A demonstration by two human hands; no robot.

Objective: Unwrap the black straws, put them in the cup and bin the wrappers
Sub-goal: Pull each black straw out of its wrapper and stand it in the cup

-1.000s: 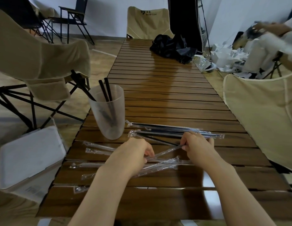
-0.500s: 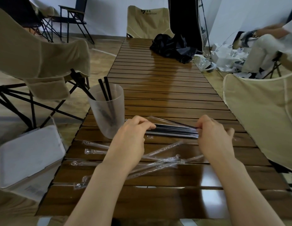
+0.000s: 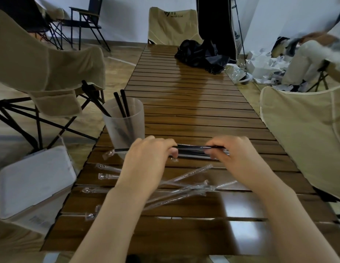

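My left hand (image 3: 146, 160) and my right hand (image 3: 233, 154) both pinch a bundle of wrapped black straws (image 3: 192, 150) just above the slatted wooden table (image 3: 184, 111). One straw end and a clear wrapper tail (image 3: 110, 153) stick out to the left of my left hand. A frosted plastic cup (image 3: 125, 124) stands just behind my left hand with three black straws (image 3: 123, 105) in it. Several empty clear wrappers (image 3: 180, 186) lie crossed on the table beneath my forearms.
A white lidded bin (image 3: 34, 181) sits on the floor left of the table. Beige folding chairs stand at left (image 3: 42, 69), right (image 3: 307, 139) and the far end. A black bag (image 3: 201, 56) lies on the far table. A person sits at far right.
Both hands left the empty wrappers, took up the wrapped straw bundle and came closer together on it. The bundle slid left, so its end now pokes out past my left hand.
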